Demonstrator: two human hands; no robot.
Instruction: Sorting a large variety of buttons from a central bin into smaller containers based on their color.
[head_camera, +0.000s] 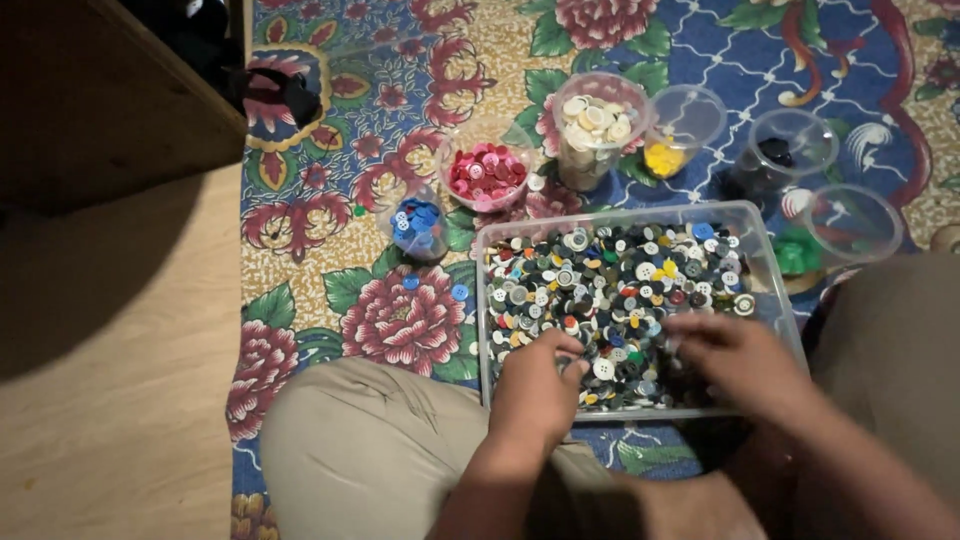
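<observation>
Bin: a clear rectangular plastic bin (770, 262) sits on the floral rug just ahead of the person's crossed legs, filled with mixed buttons (610, 290) in many colours.
Left hand: the left hand (537, 385) reaches in at the near left of the pile, fingers curled together as if pinching at a button (whether one is actually caught between them I cannot tell).
Right hand: the right hand (735, 355) lies over the near right of the pile, blurred, fingers loosely bent and spread down among the buttons; no held button shows.
Sorted cups: beyond the bin stand a blue-button cup (417, 225), a red-button cup (486, 172), a tall white-button cup (593, 125), a yellow-button cup (672, 140), a dark-button cup (780, 150) and a cup beside green buttons (845, 230).
Strays: two blue buttons (432, 287) lie on the rug, left of the bin.
Doing it well: in my judgement, picking goes cleanest one colour at a time, lifting single buttons off the top rather than digging, and keeping each hand to its own half.
Surroundings: bare wooden floor (110, 400) lies to the left.
</observation>
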